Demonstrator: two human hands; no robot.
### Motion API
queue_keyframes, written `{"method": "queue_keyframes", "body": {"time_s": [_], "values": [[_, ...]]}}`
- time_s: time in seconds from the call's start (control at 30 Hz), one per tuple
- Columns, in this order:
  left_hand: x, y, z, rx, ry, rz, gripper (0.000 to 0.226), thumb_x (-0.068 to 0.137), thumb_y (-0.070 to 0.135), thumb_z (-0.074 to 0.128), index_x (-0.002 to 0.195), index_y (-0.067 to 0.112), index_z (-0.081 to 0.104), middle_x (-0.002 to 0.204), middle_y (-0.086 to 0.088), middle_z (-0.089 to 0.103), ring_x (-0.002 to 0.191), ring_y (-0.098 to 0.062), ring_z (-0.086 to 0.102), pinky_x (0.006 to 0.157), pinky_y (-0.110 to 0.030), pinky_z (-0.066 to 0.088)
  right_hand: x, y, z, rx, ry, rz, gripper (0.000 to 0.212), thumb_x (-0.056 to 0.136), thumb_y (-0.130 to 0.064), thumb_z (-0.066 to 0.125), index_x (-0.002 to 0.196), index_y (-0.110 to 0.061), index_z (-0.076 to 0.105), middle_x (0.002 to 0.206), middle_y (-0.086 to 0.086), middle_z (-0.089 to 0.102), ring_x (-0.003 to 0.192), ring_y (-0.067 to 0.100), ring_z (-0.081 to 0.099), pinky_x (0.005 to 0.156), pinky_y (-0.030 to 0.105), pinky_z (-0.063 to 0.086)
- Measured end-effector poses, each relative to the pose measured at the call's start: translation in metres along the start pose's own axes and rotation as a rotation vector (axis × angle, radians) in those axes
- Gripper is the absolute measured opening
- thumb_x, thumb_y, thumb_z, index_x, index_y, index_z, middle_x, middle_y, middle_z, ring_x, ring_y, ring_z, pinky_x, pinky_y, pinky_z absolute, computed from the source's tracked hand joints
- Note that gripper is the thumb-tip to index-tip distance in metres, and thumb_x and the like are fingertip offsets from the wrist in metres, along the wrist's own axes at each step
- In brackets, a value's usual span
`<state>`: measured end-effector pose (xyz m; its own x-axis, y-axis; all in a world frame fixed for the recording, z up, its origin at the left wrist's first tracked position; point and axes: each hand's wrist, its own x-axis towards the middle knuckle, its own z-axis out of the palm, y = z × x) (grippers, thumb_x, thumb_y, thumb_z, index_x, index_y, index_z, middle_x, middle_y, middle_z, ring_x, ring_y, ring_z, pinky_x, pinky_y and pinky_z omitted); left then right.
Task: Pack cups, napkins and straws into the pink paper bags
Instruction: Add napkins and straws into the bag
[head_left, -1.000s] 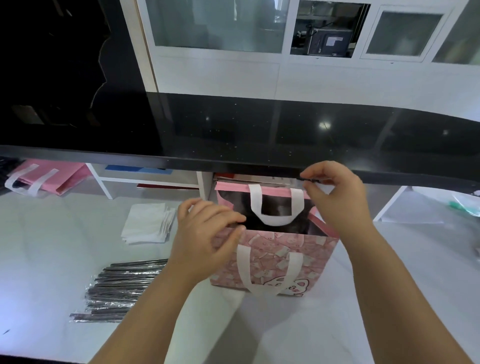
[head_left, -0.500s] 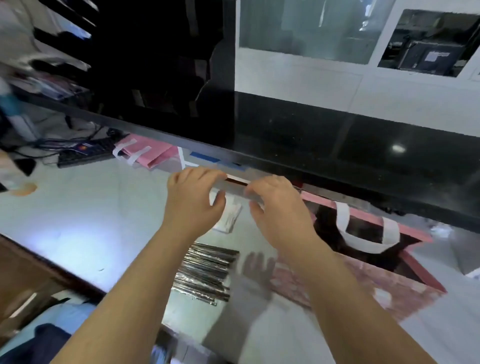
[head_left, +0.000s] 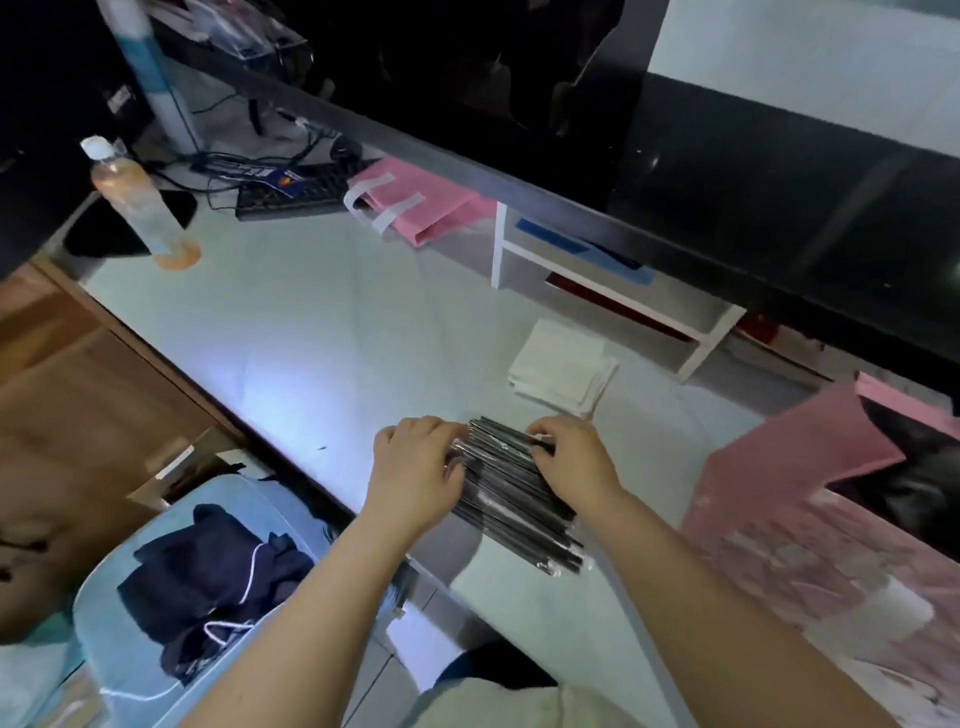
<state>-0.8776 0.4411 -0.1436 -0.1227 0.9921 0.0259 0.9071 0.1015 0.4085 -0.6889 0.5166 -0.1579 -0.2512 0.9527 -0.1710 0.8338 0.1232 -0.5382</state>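
Pink bags: two, flat bag (head_left: 410, 208), open bag (head_left: 800, 467).
Napkins (head_left: 563, 369): one stack.
Straws (head_left: 519, 509): one pile.
Hands: left hand (head_left: 415, 473), right hand (head_left: 571, 462), fingers curled, gripping straws.

The pink bag (head_left: 779, 457) at the right is blurred and cut by the frame's edge; its dark inside cannot be read. The fingertips of the left hand (head_left: 415, 470) and right hand (head_left: 574, 460) are hidden on the straws (head_left: 519, 496); a grip cannot be told.
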Motion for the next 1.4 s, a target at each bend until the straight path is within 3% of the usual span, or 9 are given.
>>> {"method": "queue_keyframes", "body": {"time_s": [0.17, 0.37, 0.57, 0.7, 0.8, 1.03, 1.17, 1.3, 1.4], "values": [[0.013, -0.013, 0.020, -0.059, -0.045, -0.014, 0.033, 0.085, 0.021, 0.058, 0.116, 0.030, 0.064, 0.113, 0.006, 0.064, 0.113, -0.022, 0.052, 0.095, -0.037, 0.029, 0.026, 0.009, 0.021, -0.172, 0.039, 0.033, 0.006, 0.087, -0.027, 0.066, 0.092, -0.028, 0.070, 0.103, -0.005, 0.064, 0.100, 0.025, 0.054, 0.085, 0.039, 0.047], [0.034, -0.024, 0.027, -0.079, -0.060, -0.001, 0.033, 0.084, 0.016, 0.057, 0.112, 0.028, 0.066, 0.112, 0.005, 0.065, 0.113, -0.023, 0.052, 0.094, -0.036, 0.030, 0.037, 0.021, 0.029, 0.007, 0.043, 0.075, 0.011, 0.091, -0.015, 0.060, 0.084, -0.021, 0.066, 0.090, -0.002, 0.062, 0.090, 0.019, 0.055, 0.081, 0.036, 0.050], [0.050, -0.029, 0.027, -0.073, -0.068, -0.004, 0.033, 0.085, 0.018, 0.056, 0.115, 0.028, 0.065, 0.116, 0.006, 0.064, 0.115, -0.023, 0.051, 0.095, -0.036, 0.030, 0.042, 0.021, 0.024, 0.009, 0.036, 0.079, 0.009, 0.099, -0.021, 0.046, 0.092, -0.025, 0.050, 0.075, -0.004, 0.058, 0.067, 0.016, 0.055, 0.062, 0.032, 0.047], [0.053, -0.031, 0.027, -0.084, -0.068, -0.008, 0.032, 0.087, 0.018, 0.055, 0.115, 0.029, 0.064, 0.116, 0.007, 0.063, 0.115, -0.021, 0.051, 0.096, -0.035, 0.029, 0.046, 0.020, 0.022, 0.016, -0.047, 0.091, 0.006, 0.101, -0.022, 0.041, 0.101, -0.026, 0.046, 0.079, -0.006, 0.057, 0.073, 0.019, 0.057, 0.066, 0.034, 0.047], [0.055, -0.032, 0.026, -0.094, -0.057, -0.009, 0.031, 0.087, 0.018, 0.056, 0.114, 0.028, 0.065, 0.115, 0.005, 0.064, 0.114, -0.023, 0.052, 0.096, -0.037, 0.031, 0.047, 0.021, 0.023, 0.011, -0.122, 0.054, 0.018, 0.093, -0.024, 0.060, 0.110, -0.019, 0.054, 0.098, -0.011, 0.055, 0.089, 0.017, 0.057, 0.077, 0.031, 0.047], [0.052, -0.032, 0.023, -0.114, -0.046, -0.023, 0.027, 0.089, 0.020, 0.056, 0.112, 0.028, 0.066, 0.114, 0.005, 0.064, 0.113, -0.022, 0.053, 0.097, -0.039, 0.033, 0.045, 0.021, 0.030, -0.011, -0.036, 0.136, 0.013, 0.092, -0.016, 0.059, 0.080, -0.015, 0.056, 0.081, -0.006, 0.054, 0.075, 0.013, 0.054, 0.060, 0.027, 0.040], [0.052, -0.031, 0.015, -0.140, -0.019, -0.023, 0.025, 0.090, 0.020, 0.056, 0.111, 0.028, 0.066, 0.114, 0.004, 0.064, 0.112, -0.022, 0.053, 0.097, -0.038, 0.034, 0.051, 0.013, 0.021, -0.092, -0.082, 0.139, 0.012, 0.095, -0.009, 0.048, 0.091, -0.011, 0.058, 0.101, 0.004, 0.056, 0.096, 0.021, 0.056, 0.081, 0.033, 0.049], [0.066, -0.022, -0.009, -0.187, 0.044, -0.015, 0.027, 0.088, 0.018, 0.059, 0.113, 0.025, 0.067, 0.118, 0.003, 0.065, 0.116, -0.023, 0.053, 0.100, -0.041, 0.037, 0.048, -0.008, -0.005, 0.077, -0.119, 0.088, 0.012, 0.094, -0.004, 0.038, 0.101, -0.013, 0.043, 0.093, 0.000, 0.052, 0.081, 0.019, 0.052, 0.064, 0.031, 0.042], [0.089, 0.006, -0.039, -0.226, 0.097, 0.062, 0.028, 0.088, 0.016, 0.059, 0.114, 0.024, 0.067, 0.118, 0.003, 0.065, 0.115, -0.023, 0.054, 0.099, -0.041, 0.038, 0.041, -0.033, -0.050, 0.230, -0.001, 0.006, 0.007, 0.100, -0.015, 0.041, 0.102, -0.020, 0.039, 0.084, -0.002, 0.052, 0.073, 0.019, 0.050, 0.059, 0.032, 0.038]]}}
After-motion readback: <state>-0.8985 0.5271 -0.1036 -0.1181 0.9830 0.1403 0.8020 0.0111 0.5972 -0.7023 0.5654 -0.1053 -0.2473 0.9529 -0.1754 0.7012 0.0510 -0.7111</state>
